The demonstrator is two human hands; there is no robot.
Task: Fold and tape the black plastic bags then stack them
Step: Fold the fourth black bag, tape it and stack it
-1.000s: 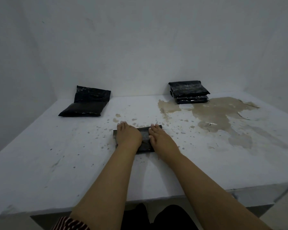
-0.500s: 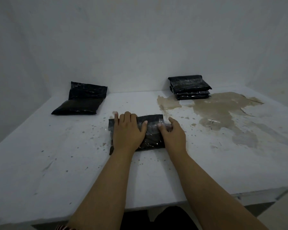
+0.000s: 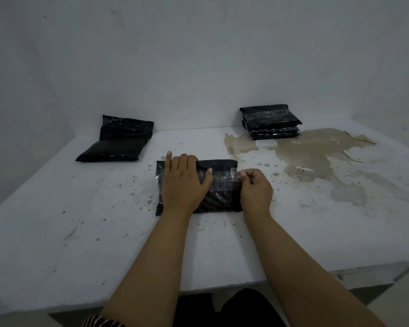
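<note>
Pressing one bag [image 3: 222,185] flat, left hand [image 3: 183,182]; right fingers [image 3: 244,174] pinch its tape.

Left hand [image 3: 183,182]: flat, pressing the folded black bag [image 3: 219,185] on the desk [image 3: 57,232].
Right hand [image 3: 255,188]: pinching the bag's right edge.
Stack [image 3: 270,121]: far right.

Folded black bag [image 3: 219,185] lies flat mid-table; unfolded bag [image 3: 118,142] back-left; stack [image 3: 270,122] back-right.
</note>
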